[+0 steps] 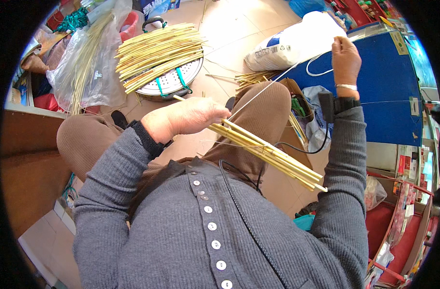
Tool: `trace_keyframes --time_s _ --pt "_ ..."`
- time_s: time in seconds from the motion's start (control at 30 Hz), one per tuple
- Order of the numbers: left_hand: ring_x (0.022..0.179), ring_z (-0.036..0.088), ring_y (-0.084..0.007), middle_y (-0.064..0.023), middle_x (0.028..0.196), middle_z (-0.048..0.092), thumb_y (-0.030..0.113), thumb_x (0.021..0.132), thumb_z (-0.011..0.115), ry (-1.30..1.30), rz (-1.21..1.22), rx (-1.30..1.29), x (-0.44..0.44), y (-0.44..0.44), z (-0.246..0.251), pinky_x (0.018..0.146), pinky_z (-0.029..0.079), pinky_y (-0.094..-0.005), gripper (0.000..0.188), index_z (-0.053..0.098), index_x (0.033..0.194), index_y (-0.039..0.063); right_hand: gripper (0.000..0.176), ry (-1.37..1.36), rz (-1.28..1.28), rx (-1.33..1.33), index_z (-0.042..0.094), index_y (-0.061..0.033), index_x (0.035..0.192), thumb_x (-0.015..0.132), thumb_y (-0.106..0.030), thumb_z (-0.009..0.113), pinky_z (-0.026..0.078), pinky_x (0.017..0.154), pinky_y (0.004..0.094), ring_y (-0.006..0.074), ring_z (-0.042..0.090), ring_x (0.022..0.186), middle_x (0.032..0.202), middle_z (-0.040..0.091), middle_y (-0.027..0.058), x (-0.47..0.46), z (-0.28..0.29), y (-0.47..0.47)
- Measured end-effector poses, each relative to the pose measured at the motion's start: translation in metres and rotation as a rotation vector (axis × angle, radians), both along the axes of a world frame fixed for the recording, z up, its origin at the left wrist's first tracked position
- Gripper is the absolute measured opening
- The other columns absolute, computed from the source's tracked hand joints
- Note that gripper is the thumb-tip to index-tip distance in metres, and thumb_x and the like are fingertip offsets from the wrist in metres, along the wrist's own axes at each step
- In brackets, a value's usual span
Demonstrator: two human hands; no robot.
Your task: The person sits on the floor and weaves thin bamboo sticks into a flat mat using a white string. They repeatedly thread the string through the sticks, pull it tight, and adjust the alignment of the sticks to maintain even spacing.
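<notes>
My left hand (187, 116) grips a small bundle of thin yellow reed stalks (267, 150) over my lap. The stalks slant down to the right, and a thin pale strand (238, 143) lies across them. From the bundle beside my left fingertips, a white string (265, 88) runs taut up to the right. My right hand (346, 61) is raised at the far right with its fingers closed on the string, whose far stretch is hard to see against a white bag. A slack white loop (308, 68) hangs beside that hand.
A row of cut stalks (158, 50) lies across a perforated steamer pot (191, 72). Left of it, a clear plastic bag (108, 79) holds long thin strands. A white sack (278, 47), a cardboard box (292, 90) and a blue panel (382, 86) stand right. A black cable (241, 216) crosses my chest.
</notes>
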State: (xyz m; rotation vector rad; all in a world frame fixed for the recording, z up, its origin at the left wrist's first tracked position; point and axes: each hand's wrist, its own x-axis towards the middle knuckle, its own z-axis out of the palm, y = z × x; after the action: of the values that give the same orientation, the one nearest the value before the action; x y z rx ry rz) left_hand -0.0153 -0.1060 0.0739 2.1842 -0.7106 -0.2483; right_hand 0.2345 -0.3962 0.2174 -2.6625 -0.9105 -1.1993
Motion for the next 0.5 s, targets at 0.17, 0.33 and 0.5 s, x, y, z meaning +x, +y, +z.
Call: trace_keyframes --time_s 0.17,0.33,0.5 --pt "0.078 0.063 -0.0378 -0.0198 0.081 0.063 0.015 0.093 0.057 -0.061 -0.013 -0.086 0.006 -0.013 0.001 0.071 0.051 -0.043 0.015 0.061 0.104 0.005 0.02 -0.009 -0.066 -0.167 0.069 -0.0082 0.099 0.095 -0.026 0.06 0.056 0.071 0.0324 0.025 0.069 0.08 0.091 0.07 0.0108 0.037 -0.003 -0.039" --pt "0.08 0.062 -0.0372 -0.0195 0.085 0.064 0.022 0.095 0.053 0.191 -0.068 0.049 0.005 -0.027 -0.017 0.071 0.049 -0.0429 0.021 0.061 0.106 0.006 0.027 0.366 0.071 -0.205 0.07 -0.0154 0.115 0.094 -0.03 0.061 0.054 0.086 0.0333 0.0237 0.069 0.097 0.109 0.07 0.0065 0.04 0.013 -0.044" --pt "0.082 0.062 -0.035 -0.018 0.088 0.065 0.021 0.094 0.054 0.274 -0.093 -0.015 -0.005 -0.039 -0.04 0.076 0.049 -0.0415 0.021 0.06 0.107 0.005 0.025 0.844 0.007 -0.075 0.069 -0.0123 0.118 0.097 -0.022 0.059 0.038 0.048 0.0142 0.0038 0.051 0.06 0.106 0.07 0.0042 -0.036 0.085 -0.016"
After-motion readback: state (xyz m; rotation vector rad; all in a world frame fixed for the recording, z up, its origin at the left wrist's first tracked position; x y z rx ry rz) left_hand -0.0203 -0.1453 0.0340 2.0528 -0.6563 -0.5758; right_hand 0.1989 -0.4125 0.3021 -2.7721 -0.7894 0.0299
